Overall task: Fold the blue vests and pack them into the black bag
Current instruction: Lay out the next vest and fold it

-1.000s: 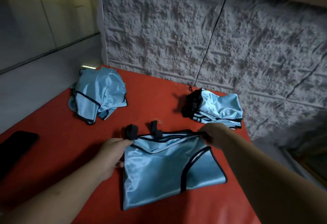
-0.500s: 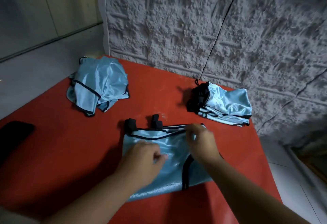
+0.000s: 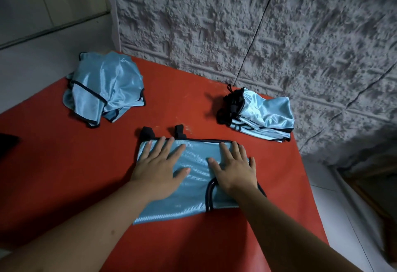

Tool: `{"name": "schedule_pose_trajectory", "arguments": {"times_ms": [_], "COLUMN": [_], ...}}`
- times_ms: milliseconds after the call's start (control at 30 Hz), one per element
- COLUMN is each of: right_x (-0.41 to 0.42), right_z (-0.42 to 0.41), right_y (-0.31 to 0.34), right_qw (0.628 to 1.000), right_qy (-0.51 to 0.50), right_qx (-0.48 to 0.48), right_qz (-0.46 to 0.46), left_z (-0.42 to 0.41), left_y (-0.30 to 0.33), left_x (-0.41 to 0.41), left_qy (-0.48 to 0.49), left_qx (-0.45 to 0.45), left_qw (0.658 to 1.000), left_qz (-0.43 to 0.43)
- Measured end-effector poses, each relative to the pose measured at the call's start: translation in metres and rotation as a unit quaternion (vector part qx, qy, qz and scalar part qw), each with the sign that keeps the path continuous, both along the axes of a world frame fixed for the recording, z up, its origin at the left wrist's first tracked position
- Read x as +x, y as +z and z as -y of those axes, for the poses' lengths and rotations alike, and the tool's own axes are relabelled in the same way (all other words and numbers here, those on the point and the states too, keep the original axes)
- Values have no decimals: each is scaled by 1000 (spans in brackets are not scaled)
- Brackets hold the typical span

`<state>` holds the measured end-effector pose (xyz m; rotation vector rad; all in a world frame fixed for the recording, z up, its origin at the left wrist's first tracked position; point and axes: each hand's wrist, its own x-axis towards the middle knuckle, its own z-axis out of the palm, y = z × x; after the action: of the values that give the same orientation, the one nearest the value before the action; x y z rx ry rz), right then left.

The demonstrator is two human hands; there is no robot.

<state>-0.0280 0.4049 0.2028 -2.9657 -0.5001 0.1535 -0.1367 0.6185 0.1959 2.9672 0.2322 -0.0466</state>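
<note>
A light blue vest [image 3: 194,162] with black trim lies folded flat on the red table [image 3: 53,164] in front of me. My left hand [image 3: 160,164] presses flat on its left half, fingers spread. My right hand [image 3: 235,165] presses flat on its right half, fingers straight. Two black tabs stick out at the vest's far edge. A loose heap of blue vests [image 3: 105,86] lies at the far left. At the far right sits a neat stack of folded vests [image 3: 262,114] with black straps. A black object [image 3: 6,144], only partly in view, lies at the left edge.
A rough grey textured wall [image 3: 236,24] runs close behind the table. The table's right edge drops to a pale tiled floor [image 3: 335,218]. Bare red surface lies between the vest piles and along the near side.
Both hands let go of the vest's top edge, moved onto the fabric and now press it flat with spread fingers. The vest is folded shorter than a second ago.
</note>
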Motion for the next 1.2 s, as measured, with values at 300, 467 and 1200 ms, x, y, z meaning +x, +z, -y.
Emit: {"name": "schedule_pose_trajectory", "arguments": {"times_ms": [300, 467, 1200], "right_x": [-77, -104, -69], "right_z": [16, 27, 83], "right_y": [1, 10, 42], "right_qw": [986, 978, 879], "right_qy": [-163, -199, -324], "right_qx": [30, 39, 310], "right_qz": [9, -37, -162], "left_z": [-8, 3, 53], "left_y": [4, 10, 31], "left_x": [7, -3, -28], "left_qy": [-170, -188, 5], "left_qx": [18, -1, 63], "left_qw": [985, 982, 997], "left_qz": [-8, -15, -36]}}
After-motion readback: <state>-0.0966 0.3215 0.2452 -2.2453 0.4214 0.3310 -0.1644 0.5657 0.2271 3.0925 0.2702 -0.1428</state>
